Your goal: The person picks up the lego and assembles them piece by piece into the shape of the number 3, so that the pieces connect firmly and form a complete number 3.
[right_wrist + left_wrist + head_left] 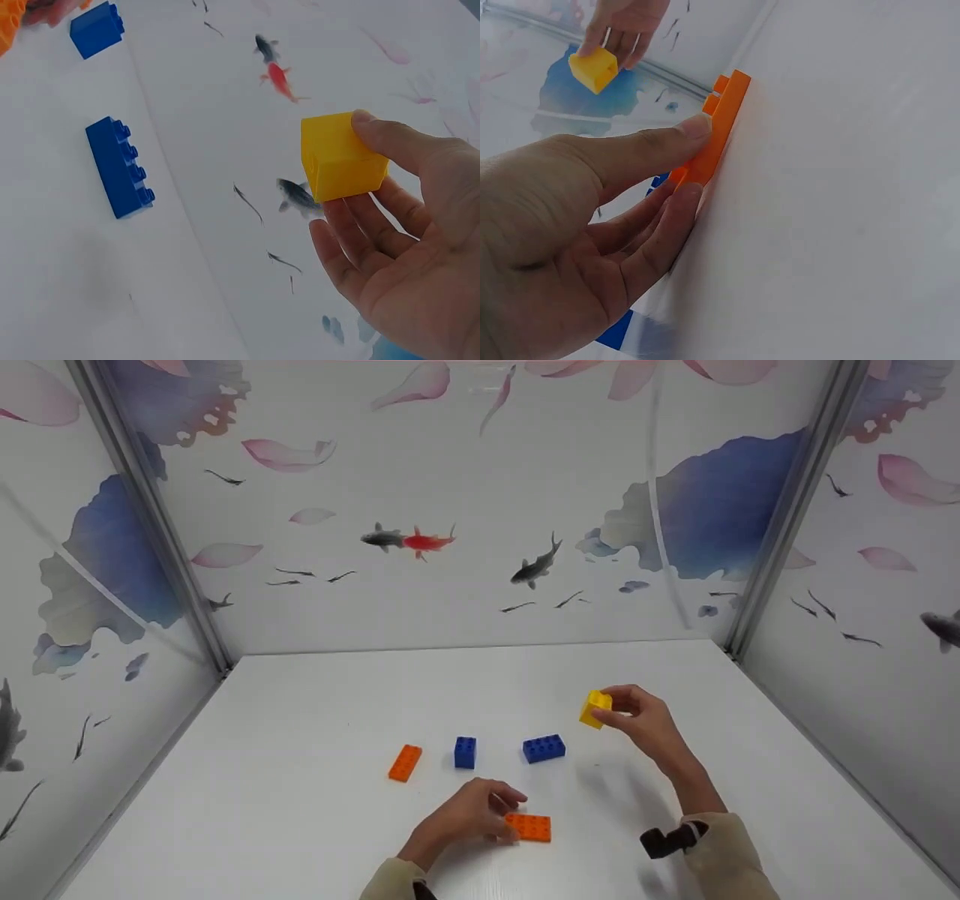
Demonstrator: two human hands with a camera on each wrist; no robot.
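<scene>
My right hand [646, 726] holds a yellow toy brick [596, 709] above the table, pinched between thumb and fingers. In the right wrist view the yellow brick [343, 157] turns its smooth sides to the camera. Lower down, my left hand [472, 811] pinches the left end of a flat orange brick [534, 827] at the table surface. The left wrist view shows the thumb on the studded side of this orange brick [724, 127] and fingers at its lower end. Beyond the left hand lie a small blue brick [465, 752] and a longer blue brick [544, 748].
A second flat orange brick [405, 763] lies on the white table [300, 712], left of the blue bricks. White panels [465, 472] printed with fish and petals enclose the table at the back and both sides, with grey metal posts [161, 525] in the corners.
</scene>
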